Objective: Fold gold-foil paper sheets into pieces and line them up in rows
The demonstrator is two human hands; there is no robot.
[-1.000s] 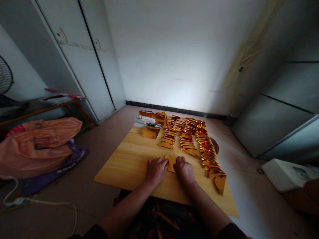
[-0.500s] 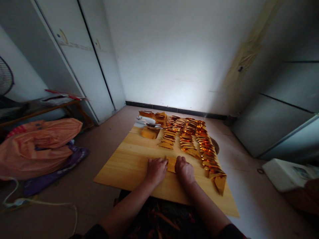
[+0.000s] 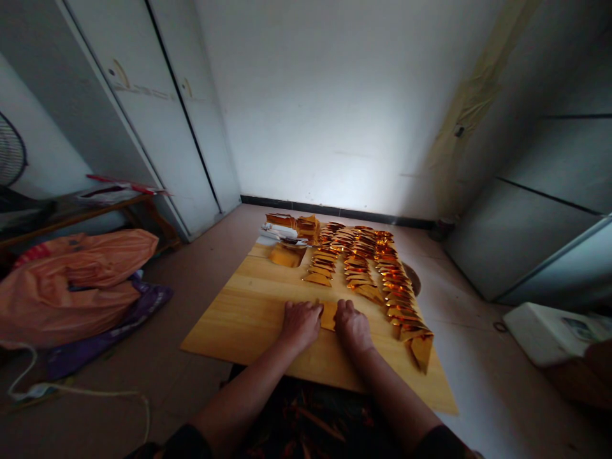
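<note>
The place looks like a room in a home. A wardrobe (image 3: 157, 115) with 2 visible handles stands on the left, near an electric fan (image 3: 10, 153) and a cluttered wooden bench (image 3: 119, 203). Black skirting (image 3: 335, 211) edges the white wall (image 3: 315, 115), and a pale cord (image 3: 95, 391) trails across the tiled floor (image 3: 205, 280) near an orange plastic bag (image 3: 115, 248).

From the middle of the view, a pale wall (image 3: 325, 108) rises at twelve o'clock above a black skirting strip (image 3: 344, 212). Brownish tape (image 3: 473, 102) runs down at two, a grey panelled unit (image 3: 540, 236) stands at three, and a white box (image 3: 540, 331) sits towards four. A pale cord (image 3: 100, 391) trails at eight, near a purple bag (image 3: 115, 328) partly under crumpled orange plastic (image 3: 62, 299). A fan (image 3: 10, 153) shows at nine, a tall cabinet (image 3: 143, 121) at ten.
</note>
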